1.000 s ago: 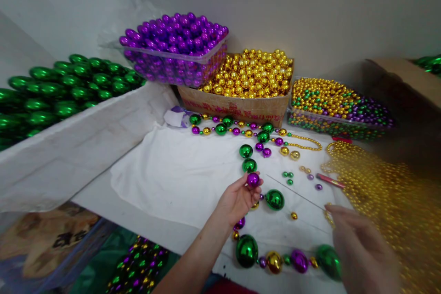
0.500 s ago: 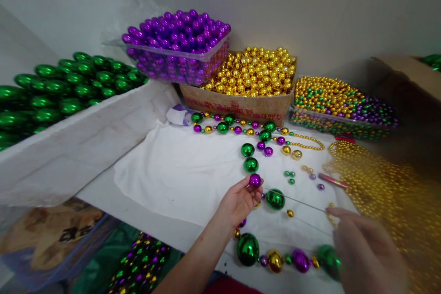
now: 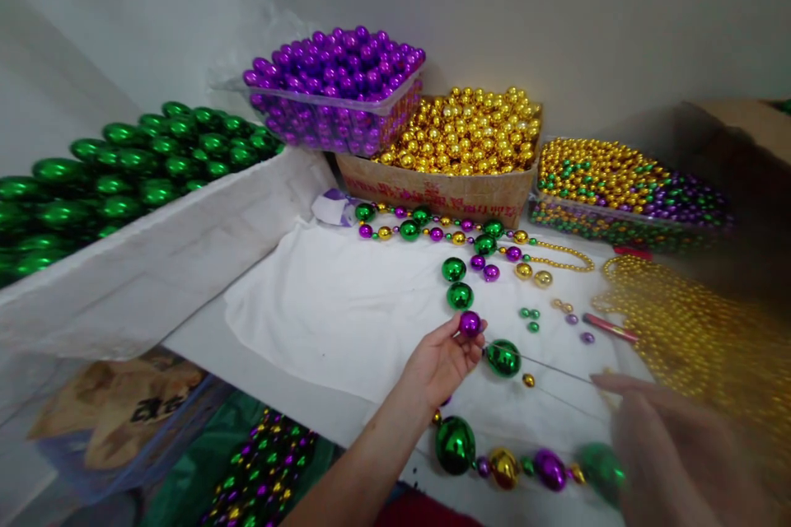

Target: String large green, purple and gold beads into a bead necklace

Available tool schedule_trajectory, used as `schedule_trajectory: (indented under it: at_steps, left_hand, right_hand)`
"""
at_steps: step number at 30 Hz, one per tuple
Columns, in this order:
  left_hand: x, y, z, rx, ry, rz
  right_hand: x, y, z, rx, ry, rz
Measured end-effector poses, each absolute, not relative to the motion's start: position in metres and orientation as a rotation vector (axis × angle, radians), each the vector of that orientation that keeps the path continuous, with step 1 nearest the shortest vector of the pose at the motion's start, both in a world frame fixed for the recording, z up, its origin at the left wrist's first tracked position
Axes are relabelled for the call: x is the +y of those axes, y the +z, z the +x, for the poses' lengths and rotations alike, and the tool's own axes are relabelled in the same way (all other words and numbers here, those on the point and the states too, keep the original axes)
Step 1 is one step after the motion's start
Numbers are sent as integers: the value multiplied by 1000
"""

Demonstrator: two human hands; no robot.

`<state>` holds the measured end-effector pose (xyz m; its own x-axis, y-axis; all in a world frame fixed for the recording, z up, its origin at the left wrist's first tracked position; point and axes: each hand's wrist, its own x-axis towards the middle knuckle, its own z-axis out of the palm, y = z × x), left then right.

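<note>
My left hand pinches a shiny purple bead between thumb and fingers, above the white cloth. At the right, my right hand, blurred, is closed on one end of a long thin needle. The needle's other end points at my left fingers, below the purple bead; whether it enters the bead cannot be made out. A thin thread runs from a small gold bead toward my right hand. Beside my left hand lies a large green bead. A strung row with another green bead lies nearer me.
Behind stand a purple bead tub, a cardboard box of gold beads and a mixed bead tray. A white foam box of green beads borders the left. Gold bead strands and a red stick lie right.
The view has turned slightly, so everything sits a little further right. Both hands keep nearly the same pose, with the purple bead and needle still held.
</note>
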<state>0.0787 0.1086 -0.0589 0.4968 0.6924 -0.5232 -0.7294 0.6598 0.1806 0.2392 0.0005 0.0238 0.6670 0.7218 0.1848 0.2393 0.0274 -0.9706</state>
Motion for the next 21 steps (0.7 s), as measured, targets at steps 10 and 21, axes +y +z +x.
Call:
schedule_trajectory:
  at_steps: [10,21]
  left_hand:
    - [106,-55,79,626,881,-80]
    - [103,-60,82,616,874,-83]
  right_hand:
    - [-4,30,225,-1132,216,-1506]
    - [0,17,234,-1427,169,-1350]
